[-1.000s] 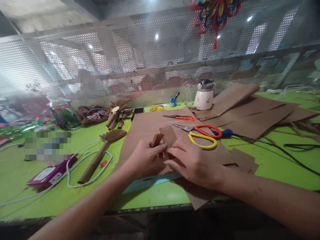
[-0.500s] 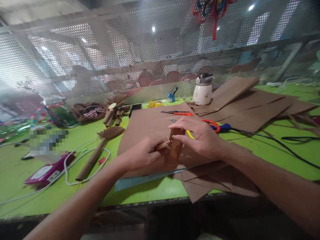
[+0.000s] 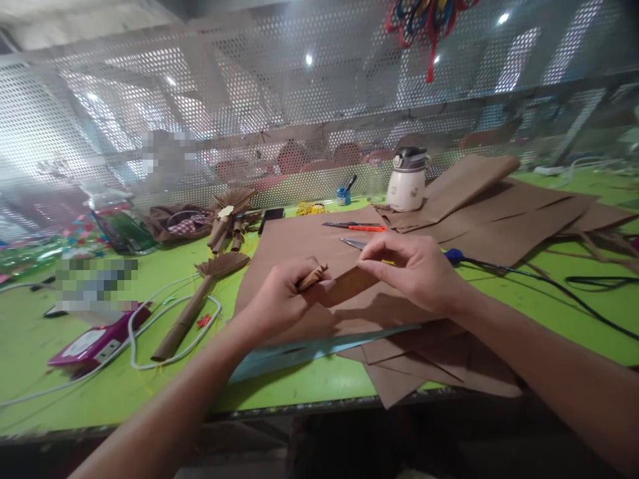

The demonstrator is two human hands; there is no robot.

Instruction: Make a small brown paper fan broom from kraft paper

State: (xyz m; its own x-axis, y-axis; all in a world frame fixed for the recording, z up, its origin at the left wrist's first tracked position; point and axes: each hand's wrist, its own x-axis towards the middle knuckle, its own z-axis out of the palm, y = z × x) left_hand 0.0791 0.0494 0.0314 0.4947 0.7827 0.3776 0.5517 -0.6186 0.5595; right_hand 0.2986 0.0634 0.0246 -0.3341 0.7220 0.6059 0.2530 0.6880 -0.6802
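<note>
My left hand [image 3: 279, 296] is closed on the pleated end of a strip of brown paper [image 3: 344, 286], its folds sticking out past my thumb. My right hand [image 3: 414, 269] pinches the strip's other end, stretching it between both hands just above the table. Under them lies a large brown paper sheet [image 3: 299, 243] on the green table [image 3: 74, 379]. A scissors blade [image 3: 353, 243] pokes out from behind my right hand.
A blue ruler [image 3: 319, 349] lies at the near edge. Orange-handled scissors [image 3: 357, 227], a white jug [image 3: 407, 179], more brown sheets [image 3: 509, 213], a finished paper fan on a stick [image 3: 200, 296], a white cable [image 3: 164, 339], a pink box [image 3: 94, 342] and a black cord [image 3: 549, 286] surround me. Perforated mesh backs the table.
My hands lifted the pleated strip off the sheet and drew it out sideways; my right hand moved up and right, covering the red-and-yellow scissors.
</note>
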